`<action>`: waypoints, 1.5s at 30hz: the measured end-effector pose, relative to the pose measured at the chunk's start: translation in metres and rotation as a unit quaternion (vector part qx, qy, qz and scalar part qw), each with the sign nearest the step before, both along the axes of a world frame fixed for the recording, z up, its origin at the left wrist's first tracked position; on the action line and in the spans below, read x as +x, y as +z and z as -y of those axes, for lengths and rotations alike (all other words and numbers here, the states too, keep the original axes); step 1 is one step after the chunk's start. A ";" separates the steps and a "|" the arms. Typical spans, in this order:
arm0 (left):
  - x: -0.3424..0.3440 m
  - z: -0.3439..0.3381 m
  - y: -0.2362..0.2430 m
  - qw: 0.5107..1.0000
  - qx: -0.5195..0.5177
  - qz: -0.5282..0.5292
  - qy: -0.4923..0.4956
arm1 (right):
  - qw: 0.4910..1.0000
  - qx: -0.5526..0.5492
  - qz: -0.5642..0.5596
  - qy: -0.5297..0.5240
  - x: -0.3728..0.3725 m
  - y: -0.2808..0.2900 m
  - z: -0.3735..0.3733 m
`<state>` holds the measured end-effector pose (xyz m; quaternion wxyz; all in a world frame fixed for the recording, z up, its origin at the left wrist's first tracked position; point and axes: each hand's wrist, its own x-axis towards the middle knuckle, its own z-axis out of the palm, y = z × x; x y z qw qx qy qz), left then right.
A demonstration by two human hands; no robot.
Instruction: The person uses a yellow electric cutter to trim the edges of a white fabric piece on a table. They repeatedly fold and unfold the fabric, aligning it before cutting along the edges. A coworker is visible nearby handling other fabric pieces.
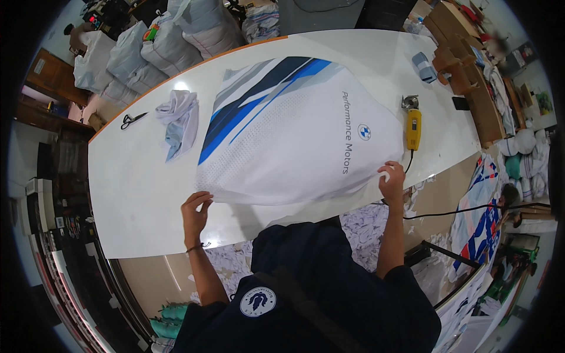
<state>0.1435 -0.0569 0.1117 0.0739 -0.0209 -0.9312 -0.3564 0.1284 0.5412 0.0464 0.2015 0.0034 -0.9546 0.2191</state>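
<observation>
A large white fabric panel [282, 141] with blue, navy and grey diagonal stripes, a dotted pattern and printed lettering lies spread over the white table [141, 212]. My left hand [196, 213] pinches its near left corner between thumb and fingers. At the near right edge, my right hand [392, 181] grips the cloth the same way. The near edge between my hands looks slightly lifted and wavy. Just beyond my right hand, a yellow electric rotary cutter [414, 126] rests on the table, its cord trailing toward me.
Black scissors [133, 120] and a crumpled pale cloth [178, 120] lie left of the panel. Toward the far right are a rolled grey-blue cloth [424, 66], a dark flat object [461, 103] and cardboard boxes [453, 35]. Stuffed sacks [170, 50] stand behind the table; fabric scraps [371, 226] cover the floor.
</observation>
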 end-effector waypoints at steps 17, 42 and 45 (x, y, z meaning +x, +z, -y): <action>0.001 0.011 -0.053 0.998 -0.059 0.007 -0.019 | 0.977 -0.040 0.107 0.182 0.058 -0.044 0.102; 0.084 0.034 0.062 0.967 0.024 0.252 -0.006 | 0.900 -0.155 0.290 0.285 0.076 0.053 0.045; 0.081 0.032 0.065 0.967 0.043 0.252 -0.008 | 0.923 -0.252 0.227 0.183 0.080 0.041 0.055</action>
